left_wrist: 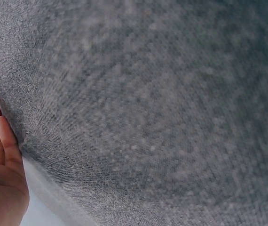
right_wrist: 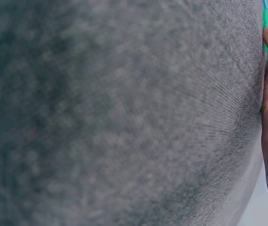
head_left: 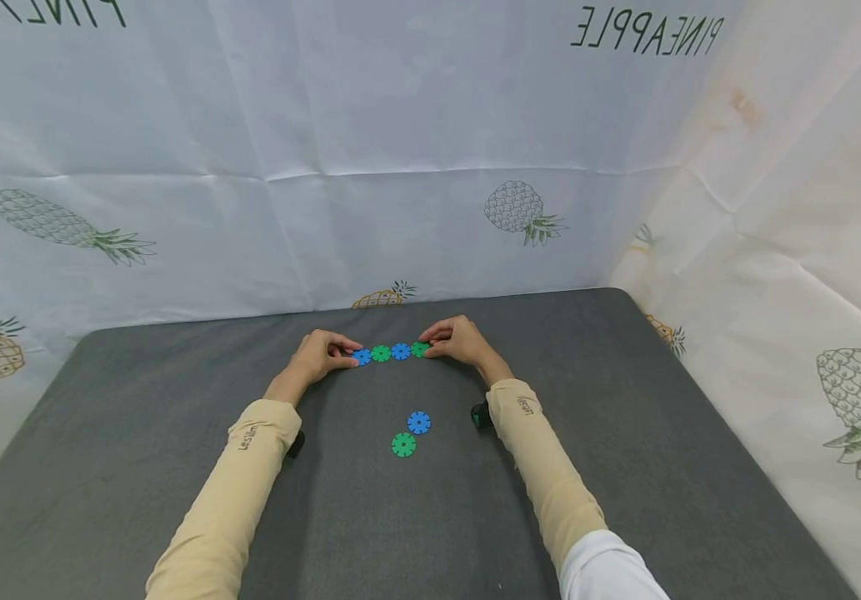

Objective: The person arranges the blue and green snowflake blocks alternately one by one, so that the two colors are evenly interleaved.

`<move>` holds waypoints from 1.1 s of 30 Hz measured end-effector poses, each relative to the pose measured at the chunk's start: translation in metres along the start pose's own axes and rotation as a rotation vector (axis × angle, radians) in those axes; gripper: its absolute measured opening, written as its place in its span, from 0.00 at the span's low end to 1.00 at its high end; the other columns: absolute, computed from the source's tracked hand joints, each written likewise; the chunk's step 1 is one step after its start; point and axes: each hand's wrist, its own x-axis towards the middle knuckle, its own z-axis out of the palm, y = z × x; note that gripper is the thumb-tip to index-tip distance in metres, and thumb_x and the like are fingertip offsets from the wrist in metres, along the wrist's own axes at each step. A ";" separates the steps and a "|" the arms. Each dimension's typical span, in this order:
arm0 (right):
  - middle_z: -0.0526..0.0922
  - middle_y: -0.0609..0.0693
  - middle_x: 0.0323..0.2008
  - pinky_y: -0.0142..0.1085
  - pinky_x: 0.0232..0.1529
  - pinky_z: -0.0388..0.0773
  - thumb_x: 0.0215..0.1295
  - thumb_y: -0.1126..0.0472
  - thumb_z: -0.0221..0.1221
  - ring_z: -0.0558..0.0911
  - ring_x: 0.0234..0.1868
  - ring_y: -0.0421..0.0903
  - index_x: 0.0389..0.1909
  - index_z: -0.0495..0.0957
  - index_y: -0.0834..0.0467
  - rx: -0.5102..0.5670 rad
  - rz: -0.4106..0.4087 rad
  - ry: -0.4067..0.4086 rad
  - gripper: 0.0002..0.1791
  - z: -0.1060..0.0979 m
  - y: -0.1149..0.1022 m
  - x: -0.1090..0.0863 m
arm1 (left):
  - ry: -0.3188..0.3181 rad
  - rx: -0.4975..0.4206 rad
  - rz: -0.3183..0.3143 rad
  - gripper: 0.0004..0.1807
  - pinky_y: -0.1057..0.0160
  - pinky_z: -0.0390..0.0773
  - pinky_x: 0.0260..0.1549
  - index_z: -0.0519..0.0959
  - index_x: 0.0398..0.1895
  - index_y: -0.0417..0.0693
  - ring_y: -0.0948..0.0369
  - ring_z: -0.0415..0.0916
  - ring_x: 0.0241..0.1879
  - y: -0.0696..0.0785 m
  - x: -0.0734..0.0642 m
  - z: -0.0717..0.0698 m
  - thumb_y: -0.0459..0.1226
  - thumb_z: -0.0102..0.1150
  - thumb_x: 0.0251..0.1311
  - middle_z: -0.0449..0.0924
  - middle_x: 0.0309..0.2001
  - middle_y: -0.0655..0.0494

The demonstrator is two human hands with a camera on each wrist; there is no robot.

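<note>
A short row of flat notched plastic discs lies near the back of the table, alternating in colour. My left hand [head_left: 315, 355] pinches the blue disc [head_left: 362, 357] at the row's left end between thumb and fingers. At the other end, my right hand [head_left: 464, 340] pinches a green disc [head_left: 418, 349]. Between them sit a green disc [head_left: 381, 354] and a blue disc [head_left: 400, 352], edge to edge with their neighbours; whether the notches interlock is too small to tell. In the right wrist view a green edge [right_wrist: 266, 19] shows by the fingertips; the left wrist view shows only part of the hand.
Nearer the front, a loose blue disc [head_left: 418, 422] and a loose green disc [head_left: 403, 445] lie almost touching. Grey cloth covers the table [head_left: 152, 433]. A pineapple-print curtain [head_left: 310, 233] hangs along the back edge and another cloth [head_left: 790, 300] at the right.
</note>
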 end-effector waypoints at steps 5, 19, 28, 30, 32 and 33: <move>0.84 0.61 0.44 0.37 0.45 0.78 0.55 0.74 0.66 0.83 0.44 0.50 0.45 0.82 0.69 0.088 0.016 -0.008 0.15 -0.003 0.004 0.000 | -0.002 0.002 -0.003 0.15 0.64 0.66 0.24 0.85 0.48 0.42 0.61 0.69 0.23 0.001 0.002 0.002 0.34 0.68 0.56 0.79 0.30 0.53; 0.78 0.68 0.52 0.44 0.49 0.77 0.61 0.74 0.60 0.83 0.45 0.45 0.53 0.76 0.73 0.303 0.012 -0.006 0.18 -0.006 0.002 -0.015 | 0.015 0.004 0.019 0.15 0.64 0.66 0.23 0.84 0.47 0.41 0.61 0.68 0.21 -0.003 0.000 0.002 0.34 0.68 0.56 0.78 0.28 0.54; 0.78 0.67 0.53 0.42 0.49 0.78 0.61 0.72 0.62 0.82 0.48 0.47 0.55 0.75 0.72 0.305 0.027 -0.031 0.20 0.001 0.001 -0.048 | 0.018 0.010 0.014 0.15 0.64 0.66 0.24 0.84 0.48 0.40 0.61 0.67 0.22 0.001 -0.003 0.001 0.33 0.67 0.56 0.78 0.30 0.52; 0.78 0.67 0.53 0.41 0.49 0.78 0.61 0.72 0.62 0.82 0.50 0.49 0.55 0.76 0.72 0.311 0.024 -0.036 0.20 0.003 0.002 -0.055 | 0.017 0.012 0.018 0.15 0.64 0.65 0.24 0.84 0.48 0.39 0.61 0.67 0.22 0.002 -0.004 0.001 0.33 0.67 0.57 0.79 0.30 0.51; 0.78 0.67 0.53 0.41 0.49 0.78 0.61 0.72 0.62 0.81 0.52 0.52 0.55 0.76 0.71 0.321 0.023 -0.046 0.20 0.005 0.001 -0.064 | 0.015 0.012 0.015 0.15 0.63 0.65 0.24 0.84 0.48 0.40 0.60 0.67 0.22 0.001 -0.003 0.001 0.33 0.67 0.56 0.78 0.30 0.52; 0.78 0.67 0.53 0.41 0.49 0.78 0.61 0.72 0.62 0.80 0.52 0.54 0.55 0.76 0.71 0.326 0.023 -0.051 0.20 0.006 0.000 -0.068 | 0.014 0.012 0.015 0.16 0.63 0.65 0.24 0.84 0.48 0.40 0.60 0.67 0.22 0.001 -0.003 0.001 0.33 0.67 0.56 0.78 0.30 0.52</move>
